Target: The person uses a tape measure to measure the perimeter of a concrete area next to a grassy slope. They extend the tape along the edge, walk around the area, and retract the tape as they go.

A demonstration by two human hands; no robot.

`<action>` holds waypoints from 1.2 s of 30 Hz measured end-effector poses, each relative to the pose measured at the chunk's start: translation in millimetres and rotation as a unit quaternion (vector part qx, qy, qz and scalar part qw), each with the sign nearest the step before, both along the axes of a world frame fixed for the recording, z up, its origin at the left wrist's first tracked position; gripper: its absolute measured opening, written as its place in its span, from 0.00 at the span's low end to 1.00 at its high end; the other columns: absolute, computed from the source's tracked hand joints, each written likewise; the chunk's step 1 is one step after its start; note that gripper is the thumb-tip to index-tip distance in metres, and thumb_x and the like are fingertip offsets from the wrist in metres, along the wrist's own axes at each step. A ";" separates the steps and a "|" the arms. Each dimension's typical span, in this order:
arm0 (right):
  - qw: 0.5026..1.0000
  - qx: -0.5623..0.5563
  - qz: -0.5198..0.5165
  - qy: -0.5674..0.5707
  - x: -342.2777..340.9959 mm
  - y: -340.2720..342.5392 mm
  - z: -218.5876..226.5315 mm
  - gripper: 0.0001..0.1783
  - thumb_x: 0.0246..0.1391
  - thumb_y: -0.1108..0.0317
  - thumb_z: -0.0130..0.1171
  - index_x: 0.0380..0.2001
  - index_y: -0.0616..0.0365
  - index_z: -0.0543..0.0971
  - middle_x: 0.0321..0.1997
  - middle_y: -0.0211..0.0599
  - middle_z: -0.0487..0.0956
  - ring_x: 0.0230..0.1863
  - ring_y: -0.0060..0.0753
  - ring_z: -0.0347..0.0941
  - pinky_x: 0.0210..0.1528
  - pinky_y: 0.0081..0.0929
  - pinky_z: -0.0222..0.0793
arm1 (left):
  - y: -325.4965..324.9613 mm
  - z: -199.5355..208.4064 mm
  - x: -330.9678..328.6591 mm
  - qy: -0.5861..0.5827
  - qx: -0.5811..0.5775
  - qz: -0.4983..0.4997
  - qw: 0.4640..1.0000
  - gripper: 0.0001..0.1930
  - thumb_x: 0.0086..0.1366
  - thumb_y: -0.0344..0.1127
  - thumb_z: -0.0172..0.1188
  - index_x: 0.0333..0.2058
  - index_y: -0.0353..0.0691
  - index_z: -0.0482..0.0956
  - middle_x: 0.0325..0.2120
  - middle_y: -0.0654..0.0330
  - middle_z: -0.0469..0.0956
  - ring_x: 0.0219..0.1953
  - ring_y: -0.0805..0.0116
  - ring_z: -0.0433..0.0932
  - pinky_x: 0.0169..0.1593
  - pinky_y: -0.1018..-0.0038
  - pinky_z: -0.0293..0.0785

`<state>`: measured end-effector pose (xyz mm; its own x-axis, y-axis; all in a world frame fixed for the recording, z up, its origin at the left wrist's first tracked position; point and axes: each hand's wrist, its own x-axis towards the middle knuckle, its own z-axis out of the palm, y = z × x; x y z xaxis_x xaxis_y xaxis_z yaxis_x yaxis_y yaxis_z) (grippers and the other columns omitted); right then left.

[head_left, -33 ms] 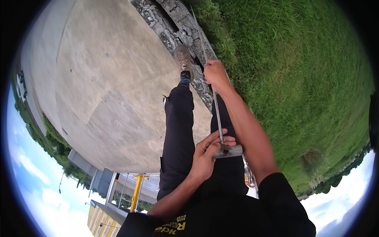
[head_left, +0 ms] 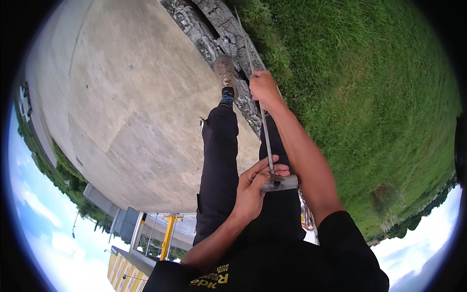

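A long thin metal rod (head_left: 267, 138) runs away from my body. Its near end meets a short grey metal pipe (head_left: 288, 183) lying crosswise, with a dark hole by the joint. My left hand (head_left: 251, 192) is closed on the pipe's left end, thumb on top and a couple of fingers stretched past the rod. Farther along, my right hand (head_left: 265, 89) is wrapped round the rod in a fist. The rod's far part slants over broken concrete; whether its tip touches anything cannot be made out.
A cracked concrete edge (head_left: 233, 44) with a dark gap divides the pale slab (head_left: 141, 107) from tall grass (head_left: 360, 87). My left shoe (head_left: 225, 73) stands on this edge; my right foot is hidden behind my right arm. A yellow post (head_left: 168, 237) rises behind at lower left.
Both hands, the near end of the rod and the pipe have shifted very slightly away from my body. My grips look the same.
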<state>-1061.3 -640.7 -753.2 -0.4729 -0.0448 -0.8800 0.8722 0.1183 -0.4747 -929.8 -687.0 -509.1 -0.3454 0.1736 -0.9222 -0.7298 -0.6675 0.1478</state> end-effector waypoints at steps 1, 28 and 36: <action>1.000 -0.012 -0.016 0.014 -4.1 -1.6 -26.8 0.09 0.64 0.73 0.49 0.39 0.67 0.77 0.20 0.28 0.66 0.17 0.22 0.58 0.16 0.30 0.52 | 1.0 -6.1 -12.0 -0.006 -0.013 0.008 1.000 0.26 0.69 0.28 0.44 0.63 0.19 0.66 0.51 0.41 0.80 0.55 0.55 0.82 0.62 0.61 0.77; 0.937 0.267 -0.212 0.073 5.1 185.0 13.2 0.31 0.68 0.74 0.47 0.71 0.75 0.62 0.20 0.26 0.66 0.17 0.20 0.60 0.19 0.26 0.58 | 12.2 -108.0 9.6 0.063 0.150 -0.114 0.980 0.25 0.69 0.23 0.45 0.62 0.19 0.71 0.39 0.42 0.85 0.40 0.57 0.87 0.53 0.64 0.82; 0.987 0.097 -0.122 -0.036 25.3 115.6 22.2 0.30 0.72 0.70 0.46 0.76 0.58 0.61 0.27 0.27 0.69 0.17 0.18 0.61 0.19 0.22 0.60 | 48.5 -82.2 14.4 0.098 -0.083 -0.172 0.977 0.24 0.72 0.23 0.47 0.65 0.19 0.68 0.36 0.52 0.86 0.40 0.67 0.88 0.44 0.77 0.80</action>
<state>-1036.0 -525.1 -731.0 -0.3839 0.2347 -0.8930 0.9170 -0.0162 -0.3985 -915.4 -638.5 -591.3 -0.4657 0.1644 -0.8695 -0.8535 -0.3431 0.3922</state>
